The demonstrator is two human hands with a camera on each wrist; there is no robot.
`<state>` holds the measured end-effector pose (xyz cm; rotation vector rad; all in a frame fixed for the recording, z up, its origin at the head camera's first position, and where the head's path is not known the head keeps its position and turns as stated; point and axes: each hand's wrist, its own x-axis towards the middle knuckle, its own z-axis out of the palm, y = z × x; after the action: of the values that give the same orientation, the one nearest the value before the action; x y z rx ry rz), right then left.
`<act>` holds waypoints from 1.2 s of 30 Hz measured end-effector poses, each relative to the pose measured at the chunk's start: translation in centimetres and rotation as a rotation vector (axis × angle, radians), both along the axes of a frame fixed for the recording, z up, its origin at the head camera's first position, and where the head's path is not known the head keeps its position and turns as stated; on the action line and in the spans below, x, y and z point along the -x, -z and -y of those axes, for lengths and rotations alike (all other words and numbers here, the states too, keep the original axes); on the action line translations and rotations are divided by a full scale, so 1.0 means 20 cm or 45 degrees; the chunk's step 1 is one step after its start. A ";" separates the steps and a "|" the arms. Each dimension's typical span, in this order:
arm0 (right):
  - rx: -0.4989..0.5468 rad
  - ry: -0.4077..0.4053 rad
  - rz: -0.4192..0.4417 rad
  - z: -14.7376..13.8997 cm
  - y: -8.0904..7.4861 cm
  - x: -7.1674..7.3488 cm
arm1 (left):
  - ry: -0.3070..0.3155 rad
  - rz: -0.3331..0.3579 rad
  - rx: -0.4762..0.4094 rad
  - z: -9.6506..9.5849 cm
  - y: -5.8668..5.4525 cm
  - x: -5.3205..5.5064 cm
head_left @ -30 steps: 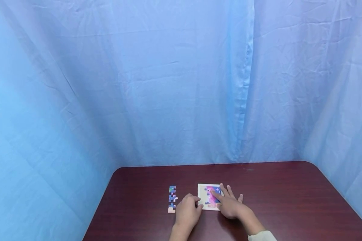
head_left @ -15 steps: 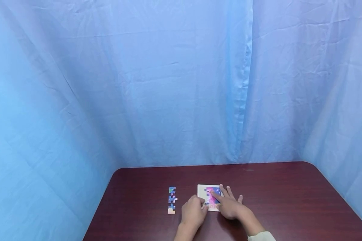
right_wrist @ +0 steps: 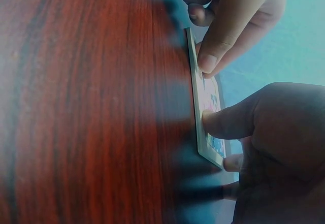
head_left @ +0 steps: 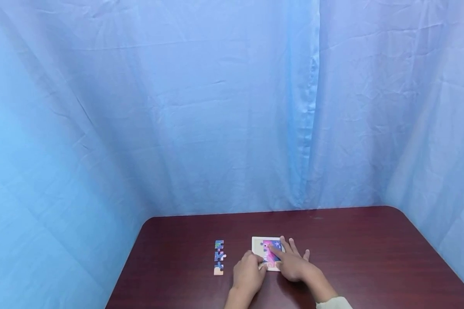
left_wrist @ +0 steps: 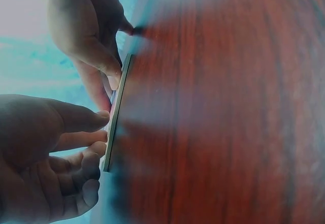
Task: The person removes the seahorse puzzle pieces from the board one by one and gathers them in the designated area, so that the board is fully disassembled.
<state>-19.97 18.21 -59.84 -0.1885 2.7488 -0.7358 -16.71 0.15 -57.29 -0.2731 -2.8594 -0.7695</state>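
A small square jigsaw puzzle in a white frame [head_left: 266,237] lies on the table. Pieces with a pink figure on blue fill its middle and right, while a pale strip shows bare along its left side. My right hand [head_left: 295,265] lies over the right side with fingers spread, the index finger pressing on the picture. At the lower left of the puzzle, the thumb and index finger of my left hand [head_left: 248,274] touch it with their tips. Both wrist views show the frame edge-on, its thin side [left_wrist: 118,107] low against the table, with the fingertips on top.
Left of the frame, several loose puzzle pieces [head_left: 218,256] stand in a column on the dark red wooden table [head_left: 359,253]. Light blue curtains [head_left: 224,128] hang behind and on both sides of the table.
My left hand has moved right, from the frame's left edge onto its lower left part. The right hand stays in place, its index finger still on the picture.
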 end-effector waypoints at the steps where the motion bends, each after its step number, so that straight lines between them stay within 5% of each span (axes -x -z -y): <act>1: 0.005 0.002 -0.002 0.00 0.00 0.00 | -0.002 -0.004 -0.002 0.00 0.00 0.00; 18: 0.001 -0.006 -0.014 0.00 0.00 0.00 | -0.015 0.006 -0.007 -0.01 0.04 0.03; 24: 0.004 -0.005 0.027 0.03 -0.10 -0.03 | -0.021 0.021 -0.007 -0.01 0.04 0.03; 36: 0.006 -0.024 0.035 0.00 -0.04 0.00 | -0.031 0.005 -0.054 0.00 0.04 0.03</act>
<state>-19.95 18.23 -59.13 -0.2039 2.7158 -0.7346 -17.24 0.25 -58.03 -0.2309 -2.8411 -0.8256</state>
